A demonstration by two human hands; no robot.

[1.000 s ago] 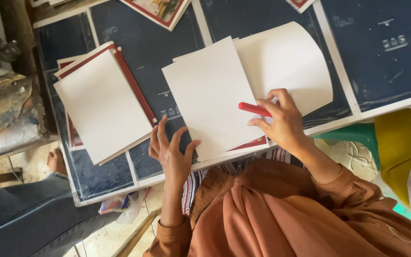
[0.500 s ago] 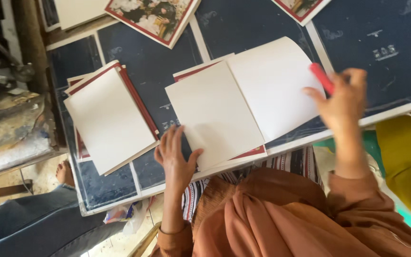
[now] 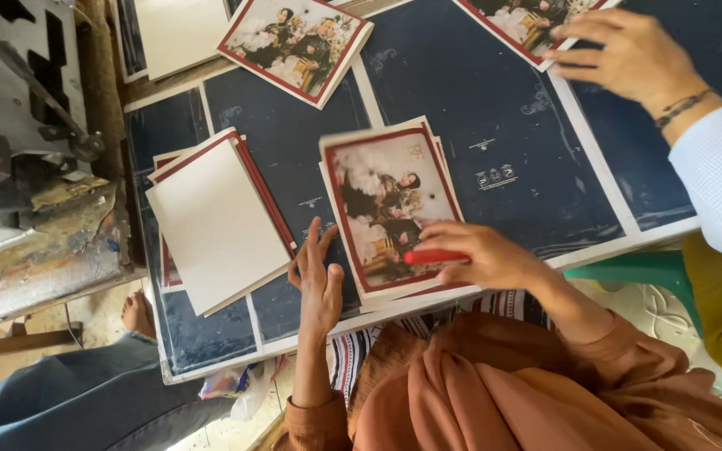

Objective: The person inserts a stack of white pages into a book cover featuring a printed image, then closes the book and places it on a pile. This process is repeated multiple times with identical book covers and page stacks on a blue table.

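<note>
Hands at work over a stack of photo prints: from my remote seat I see my right hand (image 3: 482,255) at about five o'clock of the frame's centre, fingers closed around a red pen-like tool (image 3: 434,256) and resting on the top print (image 3: 390,209), a red-bordered portrait picture that caps the stack near the table's front edge. My left hand (image 3: 319,280) lies at seven o'clock, fingers spread and holding nothing, its fingertips touching the print's left edge and the dark blue table surface (image 3: 495,125). At nine o'clock, just beside that hand, a second pile (image 3: 215,221) sits with blank white backs up and red borders showing along its edges. Further off, at eleven o'clock, another red-bordered print (image 3: 294,46) lies tilted, picture side up. At two o'clock another person's hand (image 3: 628,54), in a white sleeve with a dark wrist band, presses on one more print (image 3: 536,25) at the far edge. At ten o'clock stands a worn metal machine (image 3: 31,159), well apart from the hands.
</note>
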